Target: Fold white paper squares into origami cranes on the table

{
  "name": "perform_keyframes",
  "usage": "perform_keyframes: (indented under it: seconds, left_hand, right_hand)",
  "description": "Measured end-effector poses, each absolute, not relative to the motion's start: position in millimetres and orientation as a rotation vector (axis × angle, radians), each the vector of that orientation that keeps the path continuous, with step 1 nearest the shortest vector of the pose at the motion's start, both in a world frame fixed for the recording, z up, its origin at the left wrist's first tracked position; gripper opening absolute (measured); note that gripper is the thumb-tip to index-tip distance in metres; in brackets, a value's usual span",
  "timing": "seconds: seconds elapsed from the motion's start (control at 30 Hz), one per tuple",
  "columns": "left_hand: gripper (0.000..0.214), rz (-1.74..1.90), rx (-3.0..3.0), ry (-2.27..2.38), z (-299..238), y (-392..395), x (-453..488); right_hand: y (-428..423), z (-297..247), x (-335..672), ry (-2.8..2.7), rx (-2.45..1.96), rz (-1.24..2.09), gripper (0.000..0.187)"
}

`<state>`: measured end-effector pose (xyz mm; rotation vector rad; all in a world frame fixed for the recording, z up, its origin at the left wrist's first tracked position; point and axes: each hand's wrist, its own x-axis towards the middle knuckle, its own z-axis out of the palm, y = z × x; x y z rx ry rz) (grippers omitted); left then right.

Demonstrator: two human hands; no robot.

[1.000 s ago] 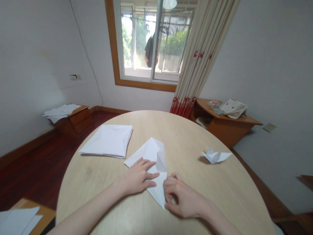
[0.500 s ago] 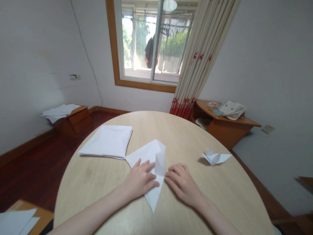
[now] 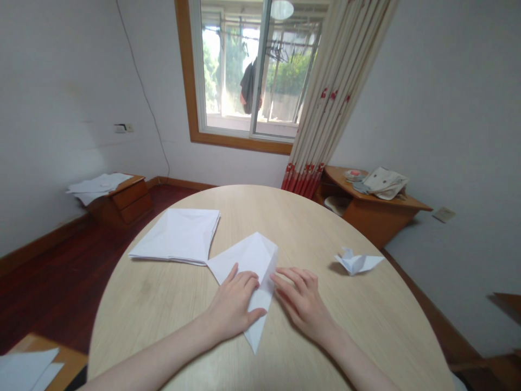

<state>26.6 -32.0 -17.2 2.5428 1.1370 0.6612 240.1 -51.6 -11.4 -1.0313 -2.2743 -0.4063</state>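
A partly folded sheet of white paper (image 3: 248,252) lies on the round table, one sharp point towards me. My left hand (image 3: 234,301) rests on its middle, thumb spread away from the other fingers. At the sheet's right edge is my right hand (image 3: 301,296), fingers loosely bent and slightly apart. Its fingertips touch or nearly touch the folded flap (image 3: 266,279) there; whether they grip it I cannot tell. Part of the sheet is hidden under my left hand.
A stack of white paper (image 3: 177,236) lies at the table's (image 3: 163,304) left, touching or nearly touching the sheet's left corner. A folded paper bird (image 3: 354,263) stands at the right. More paper (image 3: 26,369) is at lower left. Beyond are a low cabinet (image 3: 132,201) and a corner desk (image 3: 376,217).
The flap on the sheet's right side has changed shape, its edge now slanting outward. My right hand has moved slightly up along that edge. My left hand's fingers have drawn closer together.
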Motion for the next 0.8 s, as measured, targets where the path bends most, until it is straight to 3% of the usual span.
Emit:
perform_keyframes:
  seconds: [0.13,0.53,0.8]
  left_hand:
    - [0.029,0.658,2.563,1.023,-17,-33,26]
    - [0.029,0.527,2.506,0.910,-6,-37,24]
    - [0.076,0.389,2.413,0.735,8,-32,13]
  right_hand:
    - [-51,-12,240,-2.321,-1.044,-0.488,0.046]
    - [-46,-19,248,-2.215,-1.103,-0.514,0.017]
    - [-46,-13,251,-2.194,-1.051,-0.397,0.018]
